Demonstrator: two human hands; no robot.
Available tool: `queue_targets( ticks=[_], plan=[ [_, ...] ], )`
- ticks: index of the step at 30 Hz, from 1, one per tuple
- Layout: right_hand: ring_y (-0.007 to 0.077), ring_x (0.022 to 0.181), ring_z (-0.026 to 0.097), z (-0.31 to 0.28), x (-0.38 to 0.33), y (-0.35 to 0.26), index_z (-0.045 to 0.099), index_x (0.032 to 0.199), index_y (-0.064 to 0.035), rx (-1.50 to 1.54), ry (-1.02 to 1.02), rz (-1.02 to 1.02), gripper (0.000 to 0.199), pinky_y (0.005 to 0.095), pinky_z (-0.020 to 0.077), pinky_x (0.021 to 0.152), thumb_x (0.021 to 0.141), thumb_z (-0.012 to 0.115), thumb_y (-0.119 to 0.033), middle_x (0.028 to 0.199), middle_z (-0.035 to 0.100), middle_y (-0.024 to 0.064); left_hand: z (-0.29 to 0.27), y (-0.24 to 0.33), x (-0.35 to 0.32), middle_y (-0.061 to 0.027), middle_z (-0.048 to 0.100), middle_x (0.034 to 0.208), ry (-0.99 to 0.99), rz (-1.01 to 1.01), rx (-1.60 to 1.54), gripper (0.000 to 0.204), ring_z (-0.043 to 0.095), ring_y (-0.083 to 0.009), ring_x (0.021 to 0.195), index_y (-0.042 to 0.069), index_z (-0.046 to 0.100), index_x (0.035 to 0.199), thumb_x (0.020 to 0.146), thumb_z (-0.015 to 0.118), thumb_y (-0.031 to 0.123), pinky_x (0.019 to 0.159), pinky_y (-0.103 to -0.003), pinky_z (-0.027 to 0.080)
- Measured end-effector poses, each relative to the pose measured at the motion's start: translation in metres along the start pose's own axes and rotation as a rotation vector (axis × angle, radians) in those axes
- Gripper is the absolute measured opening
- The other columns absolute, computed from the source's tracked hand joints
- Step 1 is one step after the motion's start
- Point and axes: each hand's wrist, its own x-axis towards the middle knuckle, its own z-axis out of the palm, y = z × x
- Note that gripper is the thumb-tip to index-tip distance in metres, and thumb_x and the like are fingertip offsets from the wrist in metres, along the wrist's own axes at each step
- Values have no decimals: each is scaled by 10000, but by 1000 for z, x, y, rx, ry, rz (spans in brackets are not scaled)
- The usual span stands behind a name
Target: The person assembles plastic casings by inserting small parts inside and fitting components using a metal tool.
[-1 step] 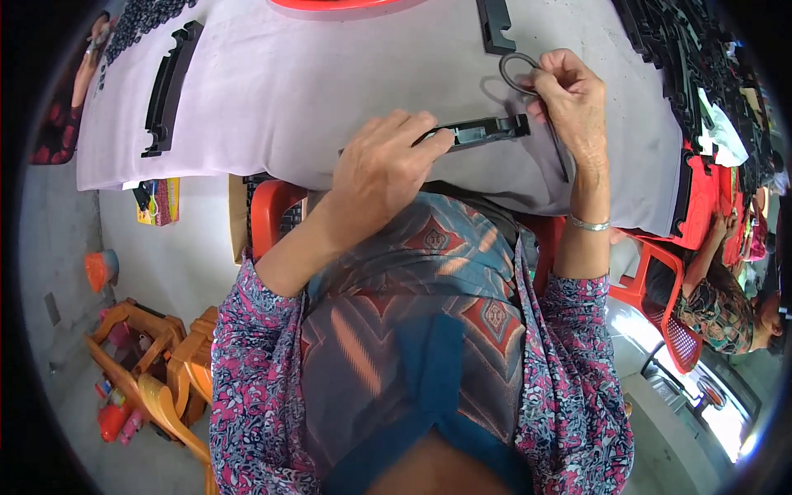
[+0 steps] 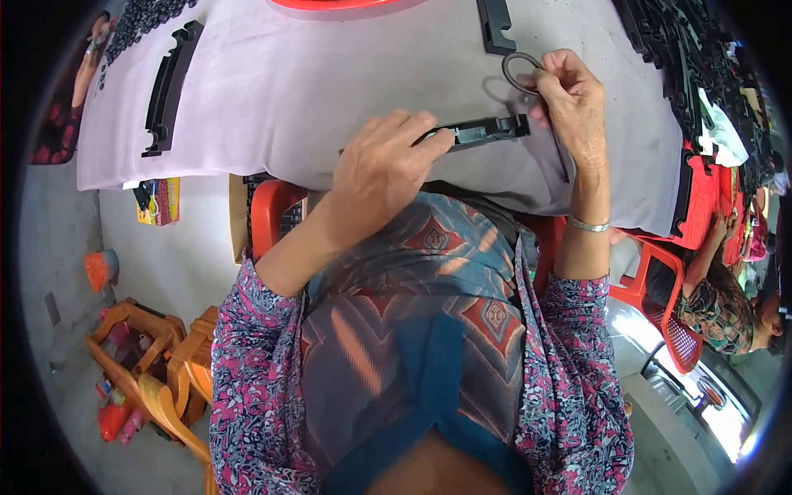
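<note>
My left hand (image 2: 388, 157) is closed around the left part of a long black plastic piece (image 2: 487, 132) at the table's near edge; its hollow, notched right end sticks out past my fingers. In my right hand (image 2: 573, 99), the thumb and fingers pinch a thin black flexible strip (image 2: 505, 73). The strip curves into a loop to the left of the fingers, and what looks like its tail hangs below the hand toward the table edge. The loop is held beyond the piece's right end, apart from it. My left fingers hide the piece's left part.
Similar black pieces lie at the table's left (image 2: 171, 91) and far side (image 2: 495, 29). Many more are heaped at the right (image 2: 660, 41). Small dark parts (image 2: 144, 25) cover the far left corner. A red basin (image 2: 338, 10) stands at the far edge. Another person (image 2: 718, 305) sits at right.
My right hand and the looped strip have shifted very slightly. My left hand and the black plastic piece stay in place.
</note>
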Motion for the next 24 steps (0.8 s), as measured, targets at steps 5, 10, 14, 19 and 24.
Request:
queue_targets(
  ticks=[5,10,14,19,24],
  plan=[
    [27,516,432,-5,-9,-11,565,1007,-56,119,12,59,132,168,319,451,944,598,-167,665,517,-58,4,-2,-1,-47,598,910,26,11,-1,207,602,-225,849,67,674,955,752,650,32,705,-357,482],
    [64,509,237,-31,-7,-54,586,946,5,1225,-282,50,279,247,211,465,993,523,-263,568,262,-58,1,-1,-2,-48,604,905,2,-3,26,200,604,-228,833,63,689,943,747,658,38,703,-356,486],
    [90,504,209,-12,-12,-75,520,826,-53,1319,-329,-50,331,269,215,479,1022,488,-318,545,238,-48,2,-1,0,-46,610,896,14,5,40,201,605,-227,822,67,697,941,745,661,46,708,-351,489],
    [113,516,173,20,-16,-63,325,627,-127,1364,-478,-151,540,304,186,504,1049,378,-460,536,231,-36,1,0,1,-41,611,902,8,4,30,209,608,-218,831,71,697,948,745,657,43,713,-350,490],
    [108,523,169,30,-18,-53,326,624,-132,1309,-415,-52,574,286,176,504,1034,401,-526,535,229,-46,1,1,1,-39,613,919,-19,-7,30,219,612,-213,844,74,695,969,756,647,48,721,-353,489]
  ],
)
